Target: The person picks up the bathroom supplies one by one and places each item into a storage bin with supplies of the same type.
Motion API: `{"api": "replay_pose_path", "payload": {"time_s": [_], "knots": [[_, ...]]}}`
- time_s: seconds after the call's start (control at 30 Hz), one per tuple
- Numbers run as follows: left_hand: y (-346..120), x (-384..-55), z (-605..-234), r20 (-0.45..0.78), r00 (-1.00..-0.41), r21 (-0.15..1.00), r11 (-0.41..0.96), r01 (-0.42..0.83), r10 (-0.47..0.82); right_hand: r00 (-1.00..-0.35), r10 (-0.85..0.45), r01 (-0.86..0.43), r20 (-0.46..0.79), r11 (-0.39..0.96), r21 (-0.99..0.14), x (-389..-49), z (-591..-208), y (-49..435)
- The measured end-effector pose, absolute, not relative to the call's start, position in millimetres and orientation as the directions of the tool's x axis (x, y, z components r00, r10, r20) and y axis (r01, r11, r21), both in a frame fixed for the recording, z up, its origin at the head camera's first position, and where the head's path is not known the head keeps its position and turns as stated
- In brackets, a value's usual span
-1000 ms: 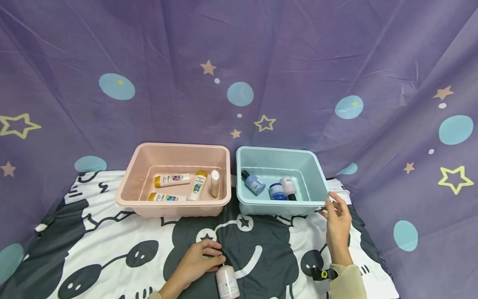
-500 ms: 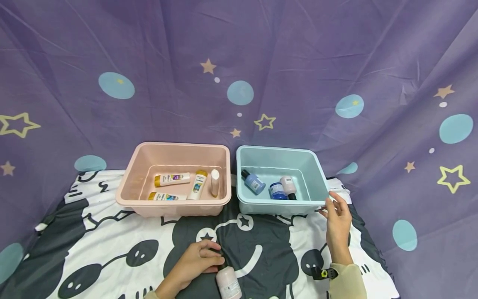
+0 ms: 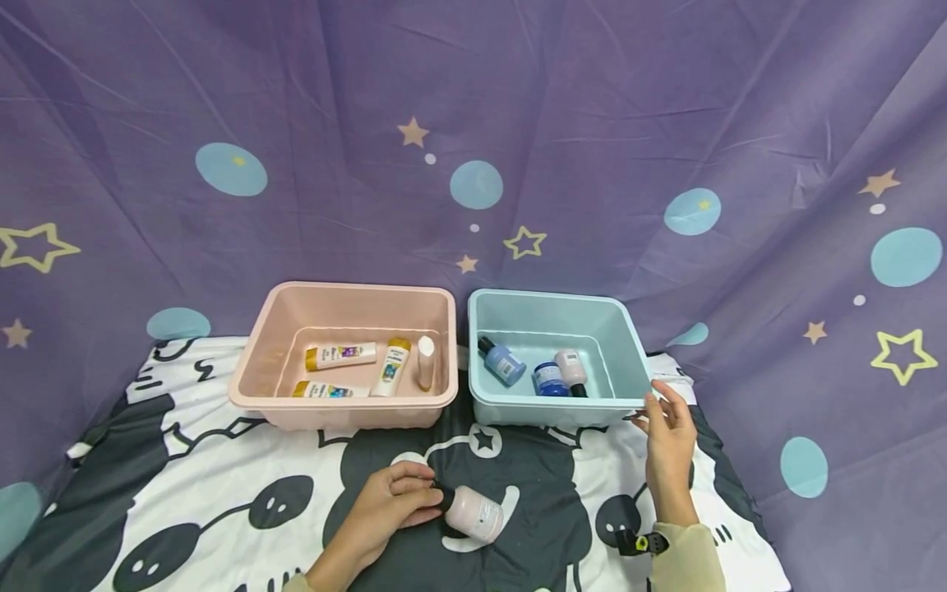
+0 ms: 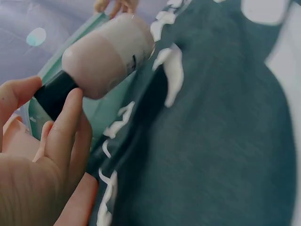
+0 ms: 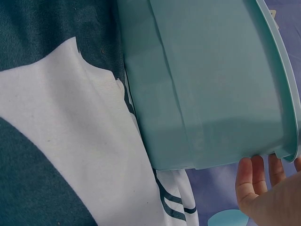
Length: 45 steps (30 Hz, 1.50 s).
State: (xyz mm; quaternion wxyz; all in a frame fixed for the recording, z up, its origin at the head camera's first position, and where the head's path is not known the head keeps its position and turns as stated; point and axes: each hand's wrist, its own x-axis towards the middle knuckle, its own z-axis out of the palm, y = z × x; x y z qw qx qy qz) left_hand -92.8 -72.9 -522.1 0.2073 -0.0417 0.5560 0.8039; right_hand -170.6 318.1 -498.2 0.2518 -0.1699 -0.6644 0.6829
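My left hand point(image 3: 385, 510) pinches the black cap point(image 3: 444, 497) of a pale pink bottle point(image 3: 477, 515) between thumb and fingers. The bottle is tilted over the dark part of the cloth, its base pointing right. In the left wrist view the bottle point(image 4: 108, 56) shows its label side, with fingertips on both sides of the cap point(image 4: 55, 95). At the near right corner of the light blue bin point(image 3: 547, 403), my right hand point(image 3: 671, 448) grips the rim. The right wrist view shows fingertips point(image 5: 244, 172) tucked under that rim, beside the bin's wall point(image 5: 202, 84).
Inside the blue bin lie a blue bottle point(image 3: 505, 364), a dark blue jar point(image 3: 550, 380) and another pale pink bottle point(image 3: 570, 367). The pink bin point(image 3: 344, 404) to its left holds yellow-capped tubes point(image 3: 392, 367) and a whitish bottle point(image 3: 426, 363). A purple curtain point(image 3: 355, 164) hangs behind.
The pink bottle has swung from pointing down toward the near edge to pointing right, its base now further up and right in the head view. My right hand keeps its place on the bin.
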Motion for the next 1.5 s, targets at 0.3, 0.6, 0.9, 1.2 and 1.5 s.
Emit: {"api": "replay_pose_path", "payload": {"time_s": [0.3, 0.6, 0.9, 1.2, 1.5], "knots": [[-61.9, -105.4, -495.0, -0.271, -0.944, 0.875, -0.361, -0.323, 0.187, -0.813, 0.573, -0.127, 0.105, 0.0, -0.992, -170.4, -498.7, 318.0], [-51.8, -127.3, -463.7, -0.174, -0.97, 0.872, -0.431, -0.231, 0.169, -0.813, 0.573, -0.129, 0.108, 0.004, -0.992, -171.0, -499.8, 317.7], [-28.6, -158.5, -413.4, -0.025, -0.978, 0.897, -0.427, -0.114, 0.208, -0.814, 0.572, -0.121, 0.102, 0.005, -0.993, -170.7, -499.8, 318.5], [5.8, -211.1, -379.1, 0.036, -0.973, 0.882, -0.465, -0.077, 0.228, -0.809, 0.577, -0.132, 0.112, 0.007, -0.991, -170.5, -498.0, 318.2], [42.7, -281.9, -371.1, -0.016, -0.975, 0.943, -0.32, -0.089, 0.223, -0.819, 0.563, -0.128, 0.113, 0.014, -0.992, -171.6, -497.2, 318.8]]}}
